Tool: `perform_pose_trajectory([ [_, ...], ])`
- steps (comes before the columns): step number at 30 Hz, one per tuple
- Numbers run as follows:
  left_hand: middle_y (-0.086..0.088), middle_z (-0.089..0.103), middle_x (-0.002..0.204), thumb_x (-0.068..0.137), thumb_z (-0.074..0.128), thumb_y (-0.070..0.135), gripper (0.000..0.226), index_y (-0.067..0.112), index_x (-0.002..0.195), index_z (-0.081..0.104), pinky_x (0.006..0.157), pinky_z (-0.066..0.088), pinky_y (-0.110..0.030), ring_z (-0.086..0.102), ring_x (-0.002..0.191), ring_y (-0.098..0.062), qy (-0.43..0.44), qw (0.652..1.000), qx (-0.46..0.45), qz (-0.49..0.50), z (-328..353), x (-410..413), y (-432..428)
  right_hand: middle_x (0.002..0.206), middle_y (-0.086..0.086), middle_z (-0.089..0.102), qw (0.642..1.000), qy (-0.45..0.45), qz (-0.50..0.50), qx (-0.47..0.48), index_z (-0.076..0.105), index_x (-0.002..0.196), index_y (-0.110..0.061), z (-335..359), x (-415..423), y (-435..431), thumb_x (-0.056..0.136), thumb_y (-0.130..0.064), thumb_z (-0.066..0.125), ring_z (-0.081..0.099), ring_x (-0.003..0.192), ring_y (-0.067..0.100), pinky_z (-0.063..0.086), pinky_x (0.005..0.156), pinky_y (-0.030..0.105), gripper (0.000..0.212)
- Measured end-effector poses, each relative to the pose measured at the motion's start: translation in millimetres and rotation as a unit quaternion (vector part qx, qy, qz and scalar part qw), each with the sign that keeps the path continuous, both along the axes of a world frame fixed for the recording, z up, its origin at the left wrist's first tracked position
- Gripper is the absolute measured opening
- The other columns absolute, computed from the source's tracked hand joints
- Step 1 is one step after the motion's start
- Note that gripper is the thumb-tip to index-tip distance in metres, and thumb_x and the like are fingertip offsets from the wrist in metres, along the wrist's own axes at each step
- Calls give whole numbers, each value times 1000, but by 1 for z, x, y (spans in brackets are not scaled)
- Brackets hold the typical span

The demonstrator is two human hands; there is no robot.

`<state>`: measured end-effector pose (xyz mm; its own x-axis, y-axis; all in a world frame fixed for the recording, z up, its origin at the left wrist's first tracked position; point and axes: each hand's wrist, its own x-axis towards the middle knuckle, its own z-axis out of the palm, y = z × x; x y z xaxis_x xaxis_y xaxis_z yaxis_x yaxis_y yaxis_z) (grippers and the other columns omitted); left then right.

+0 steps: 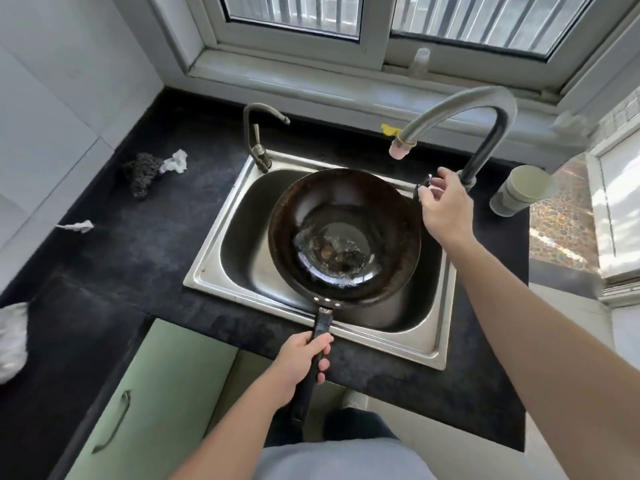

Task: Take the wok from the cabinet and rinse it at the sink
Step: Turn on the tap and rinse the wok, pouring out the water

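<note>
A black wok (344, 237) with a little water and brown residue in its bottom hangs over the steel sink (221, 244). My left hand (303, 362) grips its long black handle (320, 329) at the counter's front edge. My right hand (445, 206) reaches to the base of the tall curved faucet (460, 116) and pinches its small handle (424, 187) between thumb and fingers. The faucet's pink-tipped spout (400, 148) points down above the wok's far rim. No water stream shows.
A second, smaller tap (258, 140) stands at the sink's back left. On the black counter (138, 237) lie a dark scrubber (142, 173), crumpled tissues (175, 162) and a white cloth (12, 341). A grey cup (521, 192) stands to the right. A green cabinet door (149, 403) hangs below.
</note>
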<state>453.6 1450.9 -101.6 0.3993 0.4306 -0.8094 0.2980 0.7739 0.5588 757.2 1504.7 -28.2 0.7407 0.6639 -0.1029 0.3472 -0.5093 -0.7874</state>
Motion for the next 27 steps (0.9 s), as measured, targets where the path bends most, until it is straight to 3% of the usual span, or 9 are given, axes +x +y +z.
perform_pose_trajectory([
  [1,-3,49,70,98,58,21,17,4,100,59,47,41,-24,47,51,-11,2,1000,6,5,0,0,-1,126,9,67,1000,-6,3,-4,55,136,-10,0,5,6,98,-23,57,64,115,22,43,99,26,40],
  [3,-2,51,74,98,58,20,25,-2,108,61,46,40,-24,47,50,-10,8,1000,13,17,-1,2,-2,99,12,70,998,-50,20,-24,64,101,-10,-2,10,15,99,-24,53,66,94,28,48,91,37,18],
  [4,-2,51,75,98,58,20,29,-6,112,60,45,40,-24,47,50,-9,12,1000,16,23,-1,2,-2,86,11,66,997,-66,24,-28,57,86,-12,-2,11,17,99,-22,51,62,83,27,49,85,38,17],
  [6,-2,51,75,98,58,19,34,-9,116,57,44,39,-24,46,50,-9,15,999,19,30,-1,3,-4,78,8,60,997,-73,24,-23,50,79,-14,-5,10,21,100,-18,48,56,74,24,45,75,34,21],
  [10,-1,52,75,97,59,21,37,-11,117,56,45,40,-24,47,50,-9,20,999,24,33,0,4,-6,86,8,63,996,-77,29,-34,64,99,-8,-10,6,19,102,-15,45,62,83,26,37,74,26,21],
  [12,-1,52,75,97,59,21,36,-9,116,58,45,40,-23,47,50,-9,22,999,23,36,-1,4,-6,113,12,70,996,-74,34,-41,63,128,-8,-8,4,19,104,-17,44,64,110,30,40,84,25,32],
  [14,-1,53,75,97,59,20,33,-8,116,59,44,40,-23,47,50,-9,20,999,20,41,-1,4,-6,137,11,63,996,-65,36,-46,53,142,-11,-6,4,19,105,-19,43,56,128,29,39,102,28,40],
  [20,-2,53,77,97,59,20,30,-4,115,61,44,41,-23,47,51,-9,20,999,17,41,-2,3,-5,146,12,55,993,-60,74,-66,48,147,-11,-9,9,19,104,-18,41,48,136,32,36,113,36,43],
  [27,-2,53,76,97,59,20,32,-6,115,60,44,41,-23,47,51,-9,18,999,16,41,-2,3,-5,142,17,58,991,-60,91,-78,49,144,-7,-9,10,20,103,-14,41,50,133,36,36,111,38,42],
])
